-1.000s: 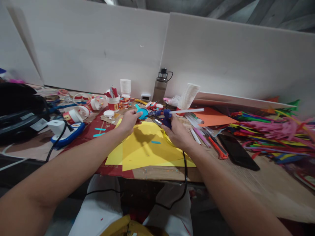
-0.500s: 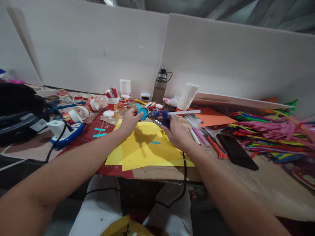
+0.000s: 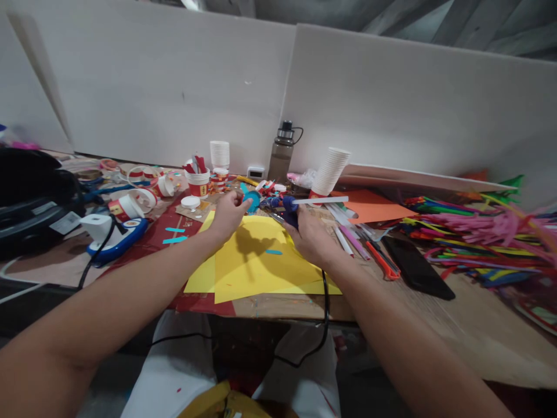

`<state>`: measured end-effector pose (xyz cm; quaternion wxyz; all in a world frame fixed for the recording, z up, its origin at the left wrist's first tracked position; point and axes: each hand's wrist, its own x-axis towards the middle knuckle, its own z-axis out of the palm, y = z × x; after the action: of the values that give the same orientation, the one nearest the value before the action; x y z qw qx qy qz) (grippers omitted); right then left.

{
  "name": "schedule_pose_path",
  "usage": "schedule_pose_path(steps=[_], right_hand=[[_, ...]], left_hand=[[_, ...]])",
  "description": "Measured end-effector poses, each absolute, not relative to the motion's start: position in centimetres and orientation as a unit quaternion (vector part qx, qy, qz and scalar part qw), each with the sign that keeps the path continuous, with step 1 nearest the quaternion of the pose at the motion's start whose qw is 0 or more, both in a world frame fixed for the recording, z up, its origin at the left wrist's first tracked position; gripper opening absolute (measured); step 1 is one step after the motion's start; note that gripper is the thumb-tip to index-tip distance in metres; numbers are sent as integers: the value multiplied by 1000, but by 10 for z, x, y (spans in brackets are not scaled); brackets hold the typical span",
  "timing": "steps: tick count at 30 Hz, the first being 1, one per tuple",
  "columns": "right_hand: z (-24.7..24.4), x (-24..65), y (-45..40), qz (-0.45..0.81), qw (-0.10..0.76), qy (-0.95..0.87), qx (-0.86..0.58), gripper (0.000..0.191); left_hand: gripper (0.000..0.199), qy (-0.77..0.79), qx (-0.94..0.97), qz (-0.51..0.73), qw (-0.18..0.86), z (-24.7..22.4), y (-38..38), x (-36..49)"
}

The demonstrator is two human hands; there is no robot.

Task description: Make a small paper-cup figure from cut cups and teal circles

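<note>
Between the fingertips of my left hand (image 3: pixel 229 213) is a round blue piece (image 3: pixel 252 201) with a strip sticking out at its top. My right hand (image 3: pixel 310 232) is wrapped round a dark blue glue gun (image 3: pixel 285 204), its nozzle turned toward the blue piece. A white glue stick (image 3: pixel 324 200) juts from the gun's back. Whether the nozzle touches the piece I cannot tell. Beneath both hands lie yellow paper sheets (image 3: pixel 248 267), with one small blue strip (image 3: pixel 274 252) on top. More blue strips (image 3: pixel 174 239) rest on the red board to the left.
A water bottle (image 3: pixel 281 154) and stacked paper cups (image 3: pixel 331 171) stand at the back. To the right lie an orange cutter (image 3: pixel 383 261), a black phone (image 3: pixel 418 267) and pipe cleaners (image 3: pixel 478 226). A blue-and-white power strip (image 3: pixel 117 238) sits left. The gun's black cord (image 3: pixel 326 302) hangs over the front edge.
The glue gun has tilted slightly, its glue stick now a little lower and further left. My left hand keeps its hold on the blue piece. The whole view has shifted very slightly.
</note>
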<state>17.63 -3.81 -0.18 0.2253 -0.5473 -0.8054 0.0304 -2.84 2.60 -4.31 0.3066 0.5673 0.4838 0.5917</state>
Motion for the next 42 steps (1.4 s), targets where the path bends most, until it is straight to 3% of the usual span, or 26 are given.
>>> schedule_pose_path(steps=[7,15,19,22,32,42], right_hand=[[-4,176,-39,15,226,-814,-535,32],[-4,196,-22,93,377,-745,-542,40],[-2,216,-4,127,447,-615,-638,33],[-7,231,10,159,419,-541,-712,27],[-26,245,38,159,359,-520,-759,28],[-15,250,30,92,259,-539,-796,43]], left_hand=[[14,511,610,572,202,-31,17,-30],[25,432,482,658,385,-37,25,-30],[27,413,449,664,432,-38,26,-28],[28,411,454,652,447,-38,24,-26],[33,451,482,603,448,-40,21,-24],[31,451,493,588,455,-40,18,-23]])
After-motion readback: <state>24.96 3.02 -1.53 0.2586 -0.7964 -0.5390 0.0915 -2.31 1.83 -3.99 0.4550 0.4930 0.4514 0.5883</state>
